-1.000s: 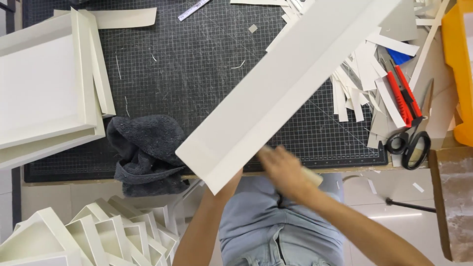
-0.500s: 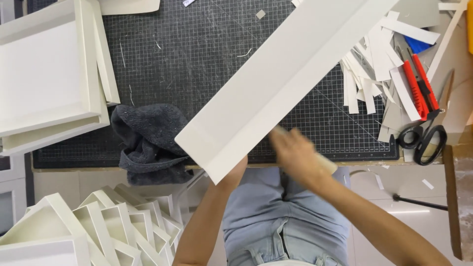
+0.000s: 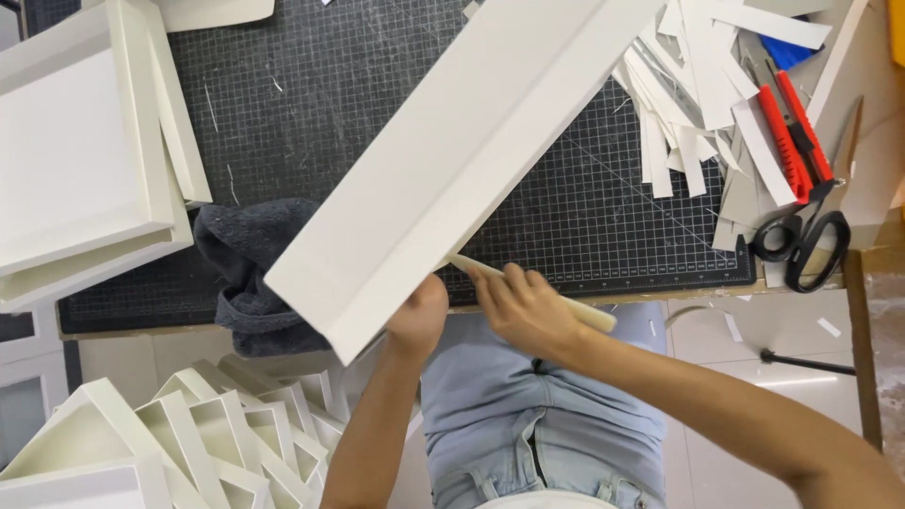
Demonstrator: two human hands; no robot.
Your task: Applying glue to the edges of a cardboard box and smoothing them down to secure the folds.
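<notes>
While creased: one board (image 3: pixel 452 160), two hands (image 3: pixel 471 306).

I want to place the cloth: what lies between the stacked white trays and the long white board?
In the head view, a crumpled dark grey cloth on the cutting mat.

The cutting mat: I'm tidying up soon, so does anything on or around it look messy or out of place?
Yes. Cut white strips lie strewn over the cutting mat at its right edge, and a crumpled grey cloth overhangs the table's front edge.
</notes>
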